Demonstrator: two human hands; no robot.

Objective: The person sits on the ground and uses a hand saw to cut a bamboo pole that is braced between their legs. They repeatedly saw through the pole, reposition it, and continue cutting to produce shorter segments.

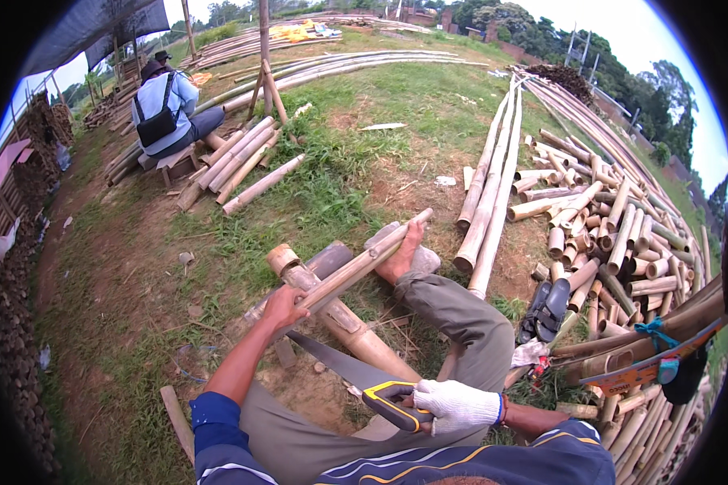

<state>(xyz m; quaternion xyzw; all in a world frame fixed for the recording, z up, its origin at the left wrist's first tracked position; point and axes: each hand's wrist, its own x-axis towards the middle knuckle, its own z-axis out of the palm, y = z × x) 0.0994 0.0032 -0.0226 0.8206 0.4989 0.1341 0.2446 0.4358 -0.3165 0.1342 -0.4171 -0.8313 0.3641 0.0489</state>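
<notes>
A split-looking length of bamboo (367, 262) lies slantwise across a thicker bamboo log (341, 317) on the ground. My bare left hand (284, 309) is wrapped round its near end, while my bare foot (404, 254) rests against the far end. In a white knit glove, my right hand (458, 406) grips the black and yellow handle of a handsaw (340, 361). The saw's blade points up and left, its tip just below my left hand. From this view I cannot tell whether the blade touches the bamboo.
Cut bamboo pieces (615, 218) are heaped on the right, beside long poles (493, 178). Black sandals (544, 310) and an orange-framed saw (651, 356) lie near my right side. A co-worker (167, 111) sits by more bamboo at the far left.
</notes>
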